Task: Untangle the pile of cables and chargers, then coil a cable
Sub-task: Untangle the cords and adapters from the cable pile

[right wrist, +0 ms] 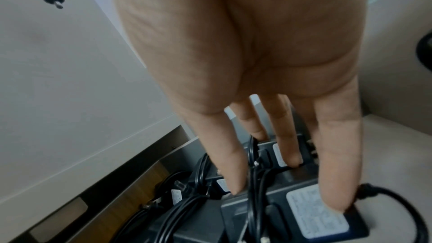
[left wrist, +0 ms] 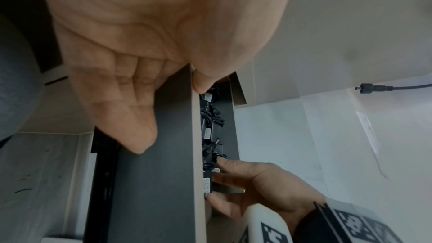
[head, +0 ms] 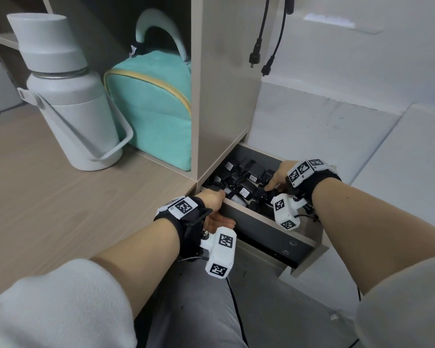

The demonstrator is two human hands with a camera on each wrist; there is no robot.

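In the head view, an open drawer [head: 269, 222] under a cabinet is seen, filled with black power adapters and cables [head: 244, 182]. The left hand [head: 215, 207] is clamped on the drawer's near front edge, thumb on top, fingers underneath. The right hand [head: 278, 177] is reached into the right part of the drawer, fingers pointed down and leftward into the pile. The pile lies directly below the right hand's fingers, so that hand is judged the nearer one for a first pull.

In the left wrist view, the dark drawer front [left wrist: 173, 154] is pinched between the thumb [left wrist: 203, 80] on the inner side and the curled fingers [left wrist: 131, 114] on the outer face. Beyond it, the right hand [left wrist: 257, 182] is seen with fingertips against labelled adapters.

In the right wrist view, the right hand's fingers [right wrist: 336, 163] are extended and spread, tips pressed onto adapter bodies; nothing is pinched. The nearest adapter [right wrist: 304, 213], white label upward, lies under the outermost finger, its cord [right wrist: 392, 202] looped off to the right. Bundled cables [right wrist: 187, 215] run lower left. No cable is judged freed yet.
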